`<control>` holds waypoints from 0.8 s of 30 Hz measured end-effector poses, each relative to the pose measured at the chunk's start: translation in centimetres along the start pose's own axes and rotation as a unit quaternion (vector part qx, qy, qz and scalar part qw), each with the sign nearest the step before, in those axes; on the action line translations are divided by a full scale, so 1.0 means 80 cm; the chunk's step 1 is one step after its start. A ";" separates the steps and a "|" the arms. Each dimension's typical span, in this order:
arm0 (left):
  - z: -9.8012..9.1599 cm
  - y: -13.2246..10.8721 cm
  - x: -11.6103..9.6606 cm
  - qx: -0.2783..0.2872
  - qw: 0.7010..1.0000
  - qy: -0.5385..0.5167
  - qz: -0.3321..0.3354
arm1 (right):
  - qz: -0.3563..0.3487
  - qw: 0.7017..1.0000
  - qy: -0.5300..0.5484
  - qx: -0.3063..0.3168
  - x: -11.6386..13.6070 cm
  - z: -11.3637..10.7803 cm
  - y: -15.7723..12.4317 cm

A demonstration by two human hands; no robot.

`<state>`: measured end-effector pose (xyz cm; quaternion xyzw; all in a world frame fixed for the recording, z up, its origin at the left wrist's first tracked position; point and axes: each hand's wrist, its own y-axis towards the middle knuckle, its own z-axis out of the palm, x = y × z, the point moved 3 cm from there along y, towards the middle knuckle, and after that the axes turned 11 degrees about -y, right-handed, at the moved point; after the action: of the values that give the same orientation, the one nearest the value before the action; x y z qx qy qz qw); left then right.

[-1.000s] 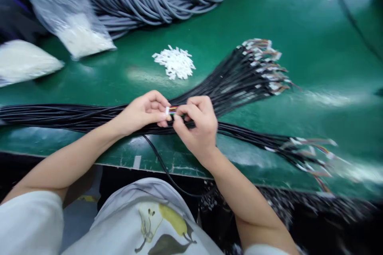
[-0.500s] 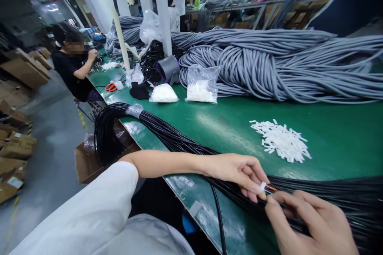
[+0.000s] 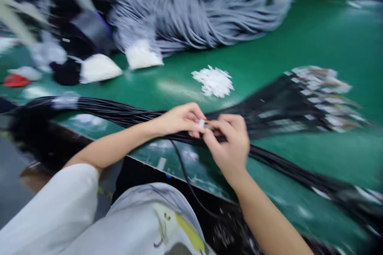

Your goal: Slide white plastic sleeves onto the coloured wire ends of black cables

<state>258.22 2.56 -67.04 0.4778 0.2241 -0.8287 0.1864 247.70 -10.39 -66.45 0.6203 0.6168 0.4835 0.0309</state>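
Connector (image 3: pixel 202 123) against left hand (image 3: pixel 179 120) (fingertips, blurred)

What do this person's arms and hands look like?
The left hand and right hand are bare, without gloves. A short white sleeve covers the left upper arm; both forearms are uncovered. No watch or ring shows, though the picture is blurred.

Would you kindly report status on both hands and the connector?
Left hand pinching white connector. Right hand pinched on wires beside it. Black cable bundle lying beneath both.
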 end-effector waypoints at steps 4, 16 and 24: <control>-0.010 0.011 -0.006 0.025 1.000 0.017 0.005 | 0.016 1.000 0.010 -0.014 -0.011 0.005 0.002; -0.004 0.013 -0.002 0.032 0.998 0.042 0.034 | 0.015 0.999 0.010 -0.030 -0.011 0.005 0.000; -0.002 0.013 -0.004 0.028 0.997 0.055 0.037 | 0.029 1.000 0.007 -0.006 -0.011 0.003 0.001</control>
<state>259.02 1.83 -67.00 0.5357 0.1930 -0.7995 0.1910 248.12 -10.99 -67.05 0.6349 0.5958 0.4917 0.0160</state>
